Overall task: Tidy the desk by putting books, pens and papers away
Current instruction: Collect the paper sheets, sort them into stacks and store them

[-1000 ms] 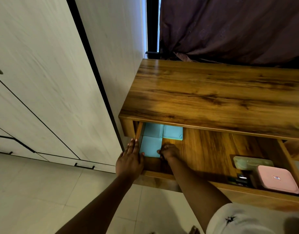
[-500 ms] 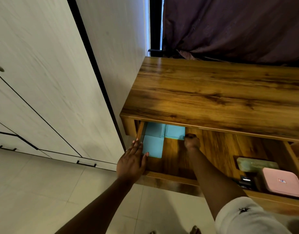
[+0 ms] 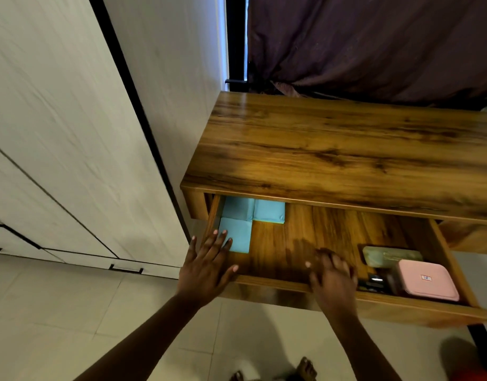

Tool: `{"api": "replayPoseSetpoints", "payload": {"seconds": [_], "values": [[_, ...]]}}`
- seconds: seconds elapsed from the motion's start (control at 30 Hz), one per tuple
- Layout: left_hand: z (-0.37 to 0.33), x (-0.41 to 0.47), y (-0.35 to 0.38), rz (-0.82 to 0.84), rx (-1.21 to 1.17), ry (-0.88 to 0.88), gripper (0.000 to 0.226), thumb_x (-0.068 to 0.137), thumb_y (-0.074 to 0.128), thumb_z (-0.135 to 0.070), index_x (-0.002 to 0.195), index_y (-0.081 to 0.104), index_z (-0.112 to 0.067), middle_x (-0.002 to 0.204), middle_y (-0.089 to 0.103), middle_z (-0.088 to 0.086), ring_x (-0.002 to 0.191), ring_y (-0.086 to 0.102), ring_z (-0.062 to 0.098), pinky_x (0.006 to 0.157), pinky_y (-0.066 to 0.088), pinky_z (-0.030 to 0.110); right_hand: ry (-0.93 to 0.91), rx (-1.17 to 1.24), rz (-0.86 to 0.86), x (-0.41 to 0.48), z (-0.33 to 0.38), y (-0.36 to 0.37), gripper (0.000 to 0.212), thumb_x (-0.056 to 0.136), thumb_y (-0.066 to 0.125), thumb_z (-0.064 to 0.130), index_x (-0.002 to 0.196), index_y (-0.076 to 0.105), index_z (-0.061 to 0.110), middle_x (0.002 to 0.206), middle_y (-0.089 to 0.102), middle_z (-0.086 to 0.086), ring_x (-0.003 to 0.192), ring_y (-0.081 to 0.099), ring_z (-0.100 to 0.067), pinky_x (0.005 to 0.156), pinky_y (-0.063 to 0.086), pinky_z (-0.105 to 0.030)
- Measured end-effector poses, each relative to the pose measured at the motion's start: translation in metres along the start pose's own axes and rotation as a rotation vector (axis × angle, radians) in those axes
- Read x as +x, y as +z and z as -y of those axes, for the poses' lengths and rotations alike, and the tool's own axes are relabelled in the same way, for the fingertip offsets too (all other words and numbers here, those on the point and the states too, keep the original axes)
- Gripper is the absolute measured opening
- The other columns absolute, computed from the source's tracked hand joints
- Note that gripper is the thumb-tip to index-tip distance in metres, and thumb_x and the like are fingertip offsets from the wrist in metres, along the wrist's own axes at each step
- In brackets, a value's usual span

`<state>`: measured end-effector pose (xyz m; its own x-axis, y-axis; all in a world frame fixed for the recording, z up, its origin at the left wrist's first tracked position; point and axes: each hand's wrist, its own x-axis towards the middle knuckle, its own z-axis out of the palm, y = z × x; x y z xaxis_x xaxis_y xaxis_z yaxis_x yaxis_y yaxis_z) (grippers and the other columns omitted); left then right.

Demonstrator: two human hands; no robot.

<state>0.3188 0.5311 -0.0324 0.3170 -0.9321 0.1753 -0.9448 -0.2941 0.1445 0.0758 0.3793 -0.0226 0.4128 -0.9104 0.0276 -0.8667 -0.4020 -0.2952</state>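
The drawer (image 3: 278,283) stands pulled out from under the desk (image 3: 346,158), whose top carries no books, pens or papers within view. Both hands sit at the drawer's front edge.

Left hand (image 3: 206,266): open and flat, fingers spread, gripping nothing. Its fingertips (image 3: 223,232) overlap the near corner of the nearest turquoise packet (image 3: 237,236). Two more turquoise packets (image 3: 253,210) lie just beyond the fingertips, against the drawer's left wall and partly under the desk top. Whether these are books or paper pads cannot be told.

Right hand (image 3: 333,281): open, fingers loosely curved, palm down over the front rail, holding nothing. Whether the palm presses the rail cannot be told. Bare drawer floor lies between the two hands. Just to the outer side of this hand lie a greenish case (image 3: 388,255), a pink square case (image 3: 426,280) and a small dark item (image 3: 374,281) too dim to identify.

Step in hand, as a judgement: stowing appears finished, and the hands are placed for closing the drawer.

The next move calls for:
1. Lifting the left fingertips clear of the packet and out of the drawer opening.
2. Setting both palms on the front rail, apart and level.
3. Pushing evenly, so the drawer does not skew on its runners.
4. Keeping the fingers outside the gap under the desk top.
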Motion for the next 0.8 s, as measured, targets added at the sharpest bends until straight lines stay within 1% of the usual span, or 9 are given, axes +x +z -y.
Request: {"api": "replayPoseSetpoints", "payload": {"seconds": [0.07, 0.1, 0.13, 0.23, 0.4, 0.5, 0.6, 0.7, 0.8], "values": [[-0.014, -0.002, 0.002, -0.013, 0.017, 0.024, 0.064, 0.097, 0.021, -0.057, 0.144, 0.038, -0.017, 0.153, 0.031, 0.006, 0.143, 0.026, 0.023, 0.112, 0.019, 0.055, -0.021, -0.112, -0.088, -0.011, -0.020, -0.001, 0.062, 0.095, 0.017, 0.054, 0.109, 0.062, 0.014, 0.115, 0.062, -0.010, 0.111, 0.056, -0.031, 0.102, 0.033, -0.054], [-0.025, -0.001, 0.004, 0.001, 0.013, 0.028, 0.065, 0.097, 0.022, -0.057, 0.144, 0.038, -0.016, 0.153, 0.031, 0.006, 0.143, 0.025, 0.022, 0.112, 0.019, 0.055, -0.027, -0.139, -0.100, -0.012, -0.026, -0.001, 0.068, 0.095, 0.011, 0.054, 0.106, 0.064, 0.013, 0.114, 0.063, -0.011, 0.109, 0.058, -0.031, 0.102, 0.032, -0.054], [-0.037, 0.001, 0.006, 0.025, 0.009, 0.031, 0.066, 0.096, 0.023, -0.058, 0.144, 0.038, -0.016, 0.153, 0.032, 0.006, 0.144, 0.023, 0.021, 0.112, 0.018, 0.056, -0.034, -0.145, -0.095, -0.013, -0.027, -0.001, 0.070, 0.096, 0.008, 0.053, 0.106, 0.064, 0.012, 0.116, 0.063, -0.011, 0.111, 0.058, -0.031, 0.104, 0.030, -0.054], [-0.059, 0.011, 0.011, 0.069, 0.011, 0.022, 0.070, 0.092, 0.029, -0.065, 0.144, 0.038, -0.020, 0.152, 0.033, 0.003, 0.144, 0.022, 0.020, 0.113, 0.017, 0.056, -0.064, -0.132, -0.096, -0.010, -0.020, -0.002, 0.070, 0.096, 0.009, 0.053, 0.111, 0.064, 0.011, 0.122, 0.062, -0.011, 0.119, 0.055, -0.028, 0.105, 0.029, -0.054], [-0.048, 0.032, 0.018, 0.079, 0.081, 0.084, 0.081, 0.085, 0.030, -0.075, 0.145, 0.037, -0.020, 0.153, 0.031, 0.003, 0.144, 0.020, 0.022, 0.114, 0.012, 0.056, -0.134, -0.130, -0.073, 0.013, -0.023, -0.002, 0.073, 0.092, 0.012, 0.063, 0.128, 0.054, 0.016, 0.138, 0.052, -0.005, 0.133, 0.042, -0.023, 0.110, 0.018, -0.050], [-0.045, 0.054, 0.019, 0.072, 0.085, 0.084, 0.090, 0.080, 0.031, -0.081, 0.146, 0.033, -0.020, 0.154, 0.029, 0.004, 0.144, 0.021, 0.024, 0.114, 0.010, 0.056, -0.206, -0.125, -0.066, 0.032, -0.025, -0.002, 0.075, 0.088, 0.017, 0.068, 0.140, 0.042, 0.020, 0.148, 0.040, -0.002, 0.140, 0.030, -0.020, 0.113, 0.008, -0.046], [-0.040, 0.078, 0.020, 0.068, 0.079, 0.071, 0.099, 0.076, 0.031, -0.086, 0.149, 0.026, -0.020, 0.157, 0.023, 0.005, 0.145, 0.017, 0.025, 0.115, 0.005, 0.055, -0.237, -0.140, -0.039, 0.056, -0.024, -0.003, 0.084, 0.084, 0.019, 0.076, 0.147, 0.028, 0.021, 0.154, 0.026, -0.001, 0.144, 0.018, -0.019, 0.114, 0.003, -0.046], [-0.037, 0.099, 0.020, 0.071, 0.087, 0.062, 0.104, 0.074, 0.029, -0.087, 0.151, 0.019, -0.019, 0.159, 0.015, 0.006, 0.147, 0.009, 0.025, 0.115, 0.003, 0.055, -0.253, -0.157, -0.016, 0.079, -0.023, -0.002, 0.093, 0.080, 0.021, 0.080, 0.150, 0.015, 0.019, 0.158, 0.010, -0.001, 0.146, 0.006, -0.019, 0.115, 0.002, -0.049], [-0.034, 0.122, 0.020, 0.070, 0.103, 0.048, 0.105, 0.074, 0.025, -0.087, 0.150, 0.022, -0.016, 0.158, 0.017, 0.009, 0.146, 0.010, 0.025, 0.115, 0.004, 0.055, -0.287, -0.188, -0.001, 0.103, -0.022, -0.003, 0.099, 0.078, 0.022, 0.082, 0.151, 0.008, 0.017, 0.158, 0.002, -0.003, 0.146, 0.002, -0.019, 0.114, 0.002, -0.052]]}}
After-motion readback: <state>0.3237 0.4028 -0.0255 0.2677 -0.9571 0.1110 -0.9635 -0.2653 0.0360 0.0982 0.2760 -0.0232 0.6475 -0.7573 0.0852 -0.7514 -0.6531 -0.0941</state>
